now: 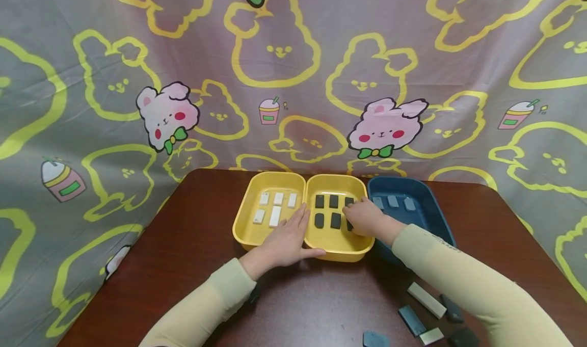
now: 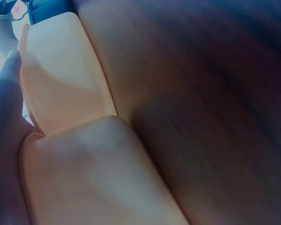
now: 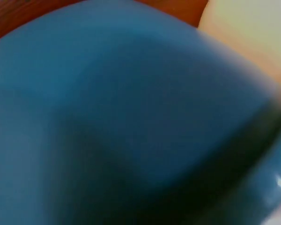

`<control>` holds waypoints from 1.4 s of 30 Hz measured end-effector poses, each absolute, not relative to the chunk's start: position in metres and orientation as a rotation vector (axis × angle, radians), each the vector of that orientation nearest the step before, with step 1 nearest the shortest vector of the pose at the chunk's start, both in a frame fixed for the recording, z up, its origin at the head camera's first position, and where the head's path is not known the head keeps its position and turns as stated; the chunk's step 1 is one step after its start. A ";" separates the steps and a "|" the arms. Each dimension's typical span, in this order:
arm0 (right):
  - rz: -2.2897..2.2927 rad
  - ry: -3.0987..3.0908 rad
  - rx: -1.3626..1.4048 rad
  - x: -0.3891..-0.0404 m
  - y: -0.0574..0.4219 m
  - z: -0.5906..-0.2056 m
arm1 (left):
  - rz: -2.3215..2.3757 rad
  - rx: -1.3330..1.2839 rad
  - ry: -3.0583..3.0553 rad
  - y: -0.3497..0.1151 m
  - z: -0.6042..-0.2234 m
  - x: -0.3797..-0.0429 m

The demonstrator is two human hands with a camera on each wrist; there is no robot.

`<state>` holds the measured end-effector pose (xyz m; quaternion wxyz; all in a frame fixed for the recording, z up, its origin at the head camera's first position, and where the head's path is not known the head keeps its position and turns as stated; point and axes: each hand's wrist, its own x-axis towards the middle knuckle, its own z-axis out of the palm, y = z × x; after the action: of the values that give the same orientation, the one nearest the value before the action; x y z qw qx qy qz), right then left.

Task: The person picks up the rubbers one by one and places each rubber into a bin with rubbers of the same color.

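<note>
My left hand (image 1: 286, 241) lies with straight fingers over the adjoining rims of the left yellow tub (image 1: 240, 230) and the right yellow tub (image 1: 339, 257), thumb pointing right. In the left wrist view the hand (image 2: 4, 140) shows at the tubs' rims. Several white blocks (image 1: 275, 216) sit in two rows in the left tub. Inside the right tub, at its right side, my right hand (image 1: 365, 217) pinches a black block (image 1: 350, 224), partly covered by the fingers. More black blocks (image 1: 336, 220) lie there in two rows.
A blue tub (image 1: 433, 209) on the right holds blue-grey blocks (image 1: 393, 201). Near the right forearm, loose on the brown table (image 1: 302, 306), are a long white block (image 1: 426, 300), a blue-grey block (image 1: 411, 320) and several others. A patterned curtain (image 1: 312, 102) hangs behind.
</note>
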<state>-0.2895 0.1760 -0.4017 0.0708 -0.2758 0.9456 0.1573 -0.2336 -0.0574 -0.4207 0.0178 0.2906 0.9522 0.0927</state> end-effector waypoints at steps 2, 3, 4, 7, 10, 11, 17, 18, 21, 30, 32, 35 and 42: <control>0.442 2.846 -0.820 -0.288 0.177 -0.398 | 0.281 0.901 2.958 -0.057 -0.421 -0.234; 0.430 2.852 -0.830 -0.287 0.178 -0.396 | 0.282 0.902 2.958 -0.057 -0.421 -0.234; 0.409 2.860 -0.833 -0.286 0.178 -0.394 | 0.280 0.900 2.956 -0.057 -0.421 -0.234; 0.335 2.897 -0.842 -0.280 0.181 -0.384 | 0.284 0.895 2.957 -0.057 -0.422 -0.234; 0.246 2.951 -0.829 -0.272 0.185 -0.370 | 0.296 0.892 2.957 -0.058 -0.421 -0.233; 0.213 2.969 -0.824 -0.269 0.188 -0.365 | 0.300 0.893 2.959 -0.058 -0.421 -0.233; 0.063 3.093 -0.912 -0.244 0.210 -0.337 | 0.304 0.897 2.958 -0.058 -0.421 -0.232; 0.056 3.114 -0.945 -0.239 0.214 -0.334 | 0.307 0.901 2.959 -0.058 -0.421 -0.232; 0.022 3.167 -1.015 -0.223 0.227 -0.325 | 0.305 0.904 2.959 -0.058 -0.421 -0.232; -0.063 3.258 -1.167 -0.175 0.265 -0.323 | 0.304 0.910 2.959 -0.059 -0.421 -0.232; -0.091 3.252 -1.184 -0.163 0.272 -0.327 | 0.302 0.910 2.960 -0.059 -0.421 -0.232; -0.152 3.225 -1.197 -0.146 0.280 -0.336 | 0.304 0.909 2.963 -0.059 -0.422 -0.233; -0.267 3.093 -1.120 -0.118 0.287 -0.362 | 0.304 0.913 2.967 -0.059 -0.422 -0.233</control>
<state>-0.1176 0.2874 -0.3624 -0.0792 -0.3382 0.9343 -0.0808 -0.2326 -0.0587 -0.4222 0.0113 0.2927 0.9512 0.0973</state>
